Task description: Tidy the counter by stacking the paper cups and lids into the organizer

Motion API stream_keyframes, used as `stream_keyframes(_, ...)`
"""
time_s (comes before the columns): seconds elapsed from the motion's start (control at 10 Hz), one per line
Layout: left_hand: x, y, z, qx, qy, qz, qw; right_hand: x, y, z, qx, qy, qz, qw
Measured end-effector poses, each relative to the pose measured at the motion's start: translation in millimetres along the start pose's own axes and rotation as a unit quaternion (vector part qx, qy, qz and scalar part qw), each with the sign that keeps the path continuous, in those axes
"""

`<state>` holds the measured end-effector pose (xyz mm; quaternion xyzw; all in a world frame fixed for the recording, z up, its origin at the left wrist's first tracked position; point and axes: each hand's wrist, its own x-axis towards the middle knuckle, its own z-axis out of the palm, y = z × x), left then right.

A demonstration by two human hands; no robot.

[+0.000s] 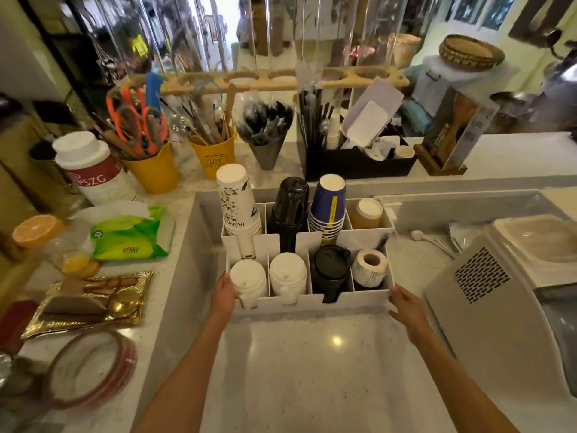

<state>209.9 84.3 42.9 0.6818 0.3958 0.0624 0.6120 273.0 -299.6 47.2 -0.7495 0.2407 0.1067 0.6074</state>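
A white divided organizer (359,300) stands on the pale counter in the head view. Its back row holds a floral white cup stack (239,204), a black cup stack (290,207), a blue cup stack (327,206) and a brown cup (367,214). The front row holds two stacks of white lids (248,279) (288,275), black lids (331,265) and a label roll (370,267). My left hand (222,293) grips the organizer's front left corner. My right hand (406,307) touches the front right corner, fingers spread.
A grey machine (487,292) stands close on the right. To the left lie a green wipes pack (132,235), a gold tray (90,303) and tape rolls (90,368). Yellow utensil pots (215,154) and a black caddy (359,164) line the back.
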Motion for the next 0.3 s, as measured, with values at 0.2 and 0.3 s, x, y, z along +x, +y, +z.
stream_keyframes(0.2, -17, 5, -3, 0.031, 0.001, -0.014, 0.999, -16, -15, -20, -0.028, -0.164, 0.003, 0.986)
stream_keyframes(0.3, -35, -9, -7, 0.010, 0.067, -0.003, 0.998, -27, 2, -27, -0.029, -0.096, -0.008, 0.995)
